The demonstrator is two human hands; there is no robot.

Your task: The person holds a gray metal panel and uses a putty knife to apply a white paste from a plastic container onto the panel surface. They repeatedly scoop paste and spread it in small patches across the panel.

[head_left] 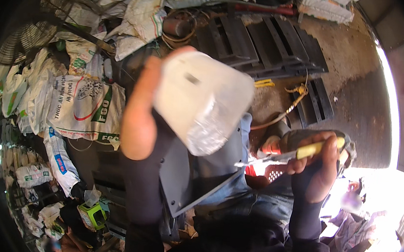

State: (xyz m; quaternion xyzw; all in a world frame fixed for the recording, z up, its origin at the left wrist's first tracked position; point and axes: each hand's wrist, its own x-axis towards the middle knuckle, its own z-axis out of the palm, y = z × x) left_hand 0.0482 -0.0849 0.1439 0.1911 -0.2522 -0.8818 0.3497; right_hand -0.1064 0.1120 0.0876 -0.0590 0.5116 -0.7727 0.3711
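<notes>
My left hand (141, 116) is raised, its fingers wrapped round the side of a whitish, translucent plastic container (200, 90). The container is tilted, slightly blurred, and has a shiny, crinkled patch at its lower corner. In my right hand (324, 168) is a tool with a yellow handle (311, 149) and a narrow metal blade pointing left; its exact kind is hard to make out. The tip of the blade is close to a dark grey panel with small holes (178, 179), which lies tilted across my lap. The container hides part of the panel.
Several dark grey moulded panels (271, 43) lie on the floor ahead. Beside them are a hose with a brass-coloured fitting (296, 98) and a yellow object (264, 83). White printed sacks (86, 108) are piled at left, near a wire fan guard (22, 43). A green stool (93, 215) stands lower left.
</notes>
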